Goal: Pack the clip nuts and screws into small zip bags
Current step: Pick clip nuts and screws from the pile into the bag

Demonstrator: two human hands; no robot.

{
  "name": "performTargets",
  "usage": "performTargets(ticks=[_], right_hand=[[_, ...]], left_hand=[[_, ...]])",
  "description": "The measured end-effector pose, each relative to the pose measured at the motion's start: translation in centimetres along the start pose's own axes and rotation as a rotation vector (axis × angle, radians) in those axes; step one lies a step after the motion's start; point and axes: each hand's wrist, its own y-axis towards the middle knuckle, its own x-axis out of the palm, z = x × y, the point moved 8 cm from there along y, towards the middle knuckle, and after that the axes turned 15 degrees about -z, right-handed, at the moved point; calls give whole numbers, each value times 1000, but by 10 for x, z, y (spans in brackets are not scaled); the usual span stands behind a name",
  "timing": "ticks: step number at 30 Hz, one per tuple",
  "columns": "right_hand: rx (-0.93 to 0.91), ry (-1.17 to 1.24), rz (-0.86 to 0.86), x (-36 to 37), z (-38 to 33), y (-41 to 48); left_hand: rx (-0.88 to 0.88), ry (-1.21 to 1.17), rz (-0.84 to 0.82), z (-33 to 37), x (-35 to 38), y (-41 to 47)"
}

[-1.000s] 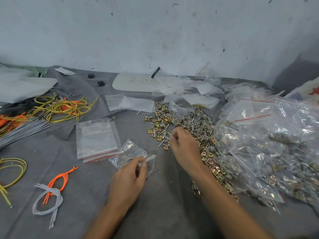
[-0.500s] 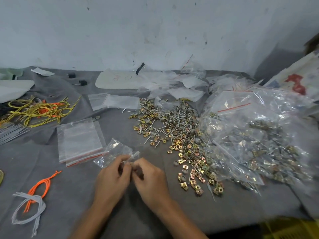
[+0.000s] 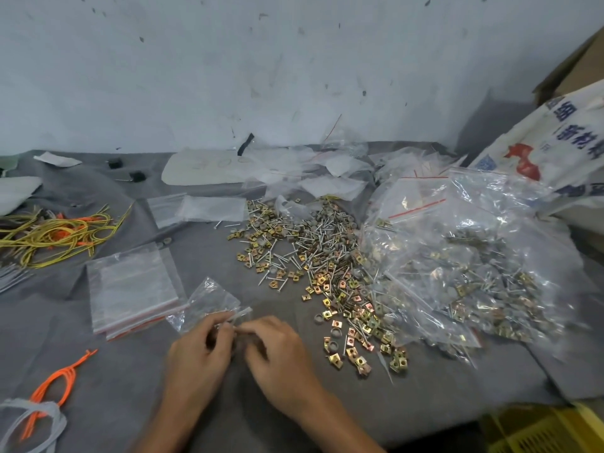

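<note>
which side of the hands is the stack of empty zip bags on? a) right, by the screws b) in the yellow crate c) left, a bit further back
c: the stack of empty zip bags lies left of and beyond the left hand.

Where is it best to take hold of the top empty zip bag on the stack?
Probably its near edge, at the red zip strip, pinched from the near side: the stack of empty zip bags lies flat on the grey cloth, and the edges fan out there.
</note>
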Motion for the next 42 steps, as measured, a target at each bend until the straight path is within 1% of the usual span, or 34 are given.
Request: performTargets(ticks=[2,4,7,10,12,15,17,26,29,31,32,35,36,39,42], right_hand=[[30,-50,50,-26,10,-6],[98,-139,102,-62,29,-11],[277,-342,158,-125,62,-18],[474,-648,104,-162,89,-21],[546,-807,56,-169,98,-20],[584,-900,-28,-164,105,-15],[581,-920,-43,-160,107,-13],[566,-882,-29,-154,107,-9],[543,-819,25,-154,97,-11],[463,-707,77,-151,79,-11],[400,-613,84,-144,67,-10],[158,-231,9,-95,26,-4],[103,-153,-28,-74,14,-3],[22,-89,-73,-21,-4,5],[34,-128,-68,4,-6,17]], left_hand=[[5,2,9,1,-1,0],[11,3,15,2,-1,-1],[16,-3,21,2,-1,-1],[17,-6,23,2,0,0],[20,-11,28,2,-1,0],[23,-20,34,1,-1,1],[18,-21,36,0,-1,1],[27,-15,23,0,1,0],[17,-18,22,-1,1,0],[10,-19,29,-1,0,0],[7,-22,33,-1,0,1],[-4,-21,35,-1,0,1],[-9,-21,34,-1,0,1],[-18,-13,18,0,0,0],[-17,-18,-5,1,0,0]])
